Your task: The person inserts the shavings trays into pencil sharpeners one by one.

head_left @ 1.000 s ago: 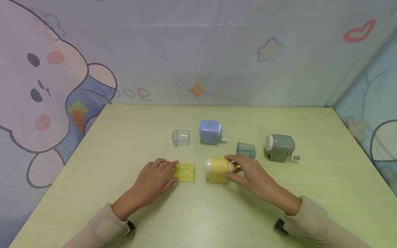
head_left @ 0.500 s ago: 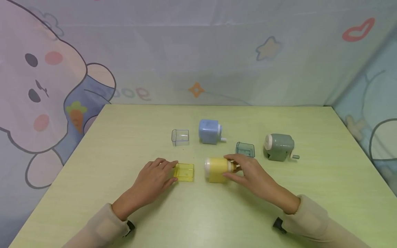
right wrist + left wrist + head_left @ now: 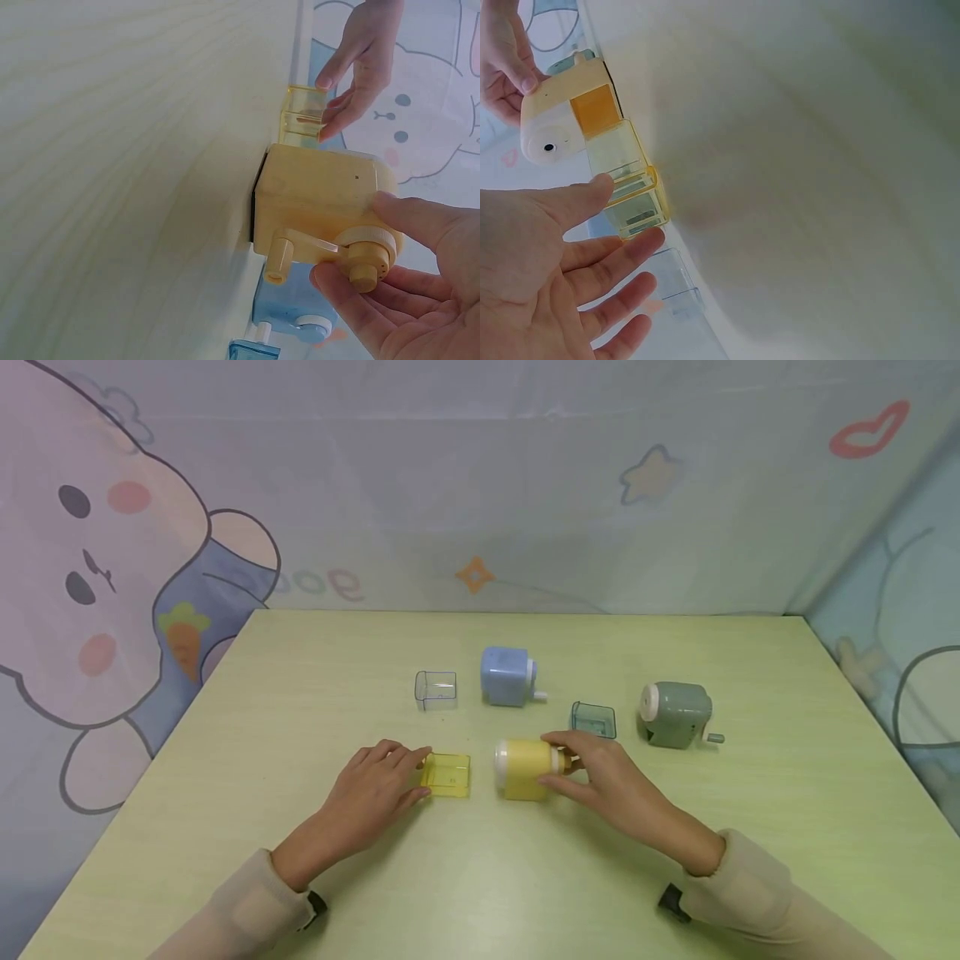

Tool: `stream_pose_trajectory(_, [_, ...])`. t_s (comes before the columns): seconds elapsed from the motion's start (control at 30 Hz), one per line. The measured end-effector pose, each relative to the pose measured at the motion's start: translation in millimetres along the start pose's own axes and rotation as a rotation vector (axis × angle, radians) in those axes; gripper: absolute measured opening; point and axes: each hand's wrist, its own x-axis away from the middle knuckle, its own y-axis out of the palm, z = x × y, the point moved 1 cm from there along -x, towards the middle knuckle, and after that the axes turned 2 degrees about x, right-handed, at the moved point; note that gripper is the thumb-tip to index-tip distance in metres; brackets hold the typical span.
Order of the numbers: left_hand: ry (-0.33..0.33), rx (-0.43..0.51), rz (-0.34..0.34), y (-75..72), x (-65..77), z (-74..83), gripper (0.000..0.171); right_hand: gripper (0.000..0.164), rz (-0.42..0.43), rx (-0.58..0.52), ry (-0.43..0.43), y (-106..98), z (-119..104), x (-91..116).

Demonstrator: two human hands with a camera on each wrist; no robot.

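Note:
In the head view a yellow hand-crank pencil sharpener [image 3: 525, 770] lies front centre on the table. My right hand [image 3: 618, 785] grips its crank end between thumb and fingers. The right wrist view shows the crank handle [image 3: 279, 259] beside those fingers. To the left lies a clear yellow shavings drawer [image 3: 452, 775], apart from the sharpener. My left hand [image 3: 371, 797] pinches the drawer's left end, thumb on the near side and index finger on the far side. In the left wrist view the sharpener's orange drawer opening [image 3: 596, 111] faces the drawer, and the other left fingers spread loosely.
Behind are a blue sharpener [image 3: 506, 677] and a clear drawer with blue edges [image 3: 437, 691]. A grey-green sharpener [image 3: 677, 716] stands to the right, with a teal drawer [image 3: 594, 720] left of it. A printed curtain [image 3: 420, 485] hangs behind the table [image 3: 480, 893].

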Motion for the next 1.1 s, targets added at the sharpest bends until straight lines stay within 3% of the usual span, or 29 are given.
stream_pose_trajectory(1.1, [0.037, -0.006, 0.015, 3.3, -5.6, 6.2, 0.053, 0.044, -0.007, 0.018, 0.027, -1.0, -2.4, -1.6])
